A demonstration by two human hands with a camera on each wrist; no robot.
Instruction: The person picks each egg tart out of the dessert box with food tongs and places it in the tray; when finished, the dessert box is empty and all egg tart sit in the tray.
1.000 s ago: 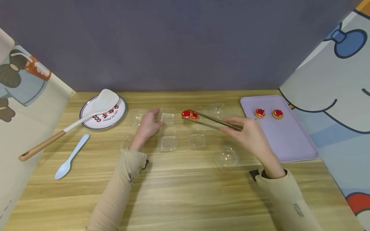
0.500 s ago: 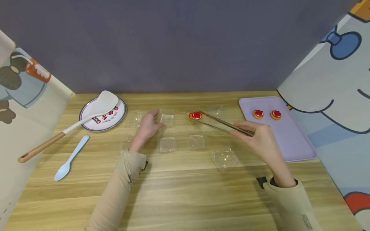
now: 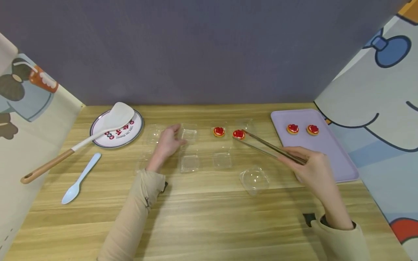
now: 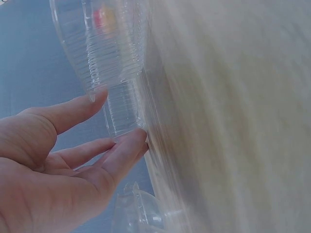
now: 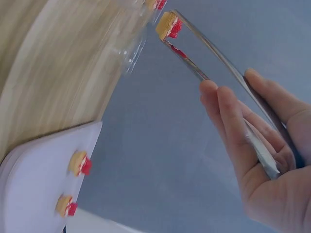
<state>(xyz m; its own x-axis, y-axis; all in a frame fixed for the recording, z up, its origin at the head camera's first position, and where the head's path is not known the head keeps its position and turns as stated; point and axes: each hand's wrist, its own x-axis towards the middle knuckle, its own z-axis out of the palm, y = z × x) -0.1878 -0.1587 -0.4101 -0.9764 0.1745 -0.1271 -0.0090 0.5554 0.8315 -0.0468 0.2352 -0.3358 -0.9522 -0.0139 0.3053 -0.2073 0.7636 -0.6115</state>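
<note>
My right hand (image 3: 313,168) holds metal tongs (image 3: 272,146), whose tips grip a small strawberry tart (image 3: 238,134). In the right wrist view the tart (image 5: 166,26) sits sideways at the tong ends. Just left of it, another strawberry tart (image 3: 219,131) lies in a clear plastic box. My left hand (image 3: 169,139) is beside a clear plastic container (image 3: 189,135), thumb and fingers apart. In the left wrist view the fingertips (image 4: 138,138) and thumb lie right at the edges of the clear container (image 4: 122,109), without curling round it.
More clear boxes (image 3: 189,163) stand on the wooden table, with a clear lid-like piece (image 3: 254,179) nearer. At right is a purple tray (image 3: 330,159) bearing two tarts (image 3: 292,128). On the left are a plate (image 3: 112,141) under a white spatula (image 3: 119,114) and a blue spoon (image 3: 81,177).
My right hand has moved right with the tongs, carrying the tart from left of the boxed tart, past it, to its right. The left hand has stayed in place.
</note>
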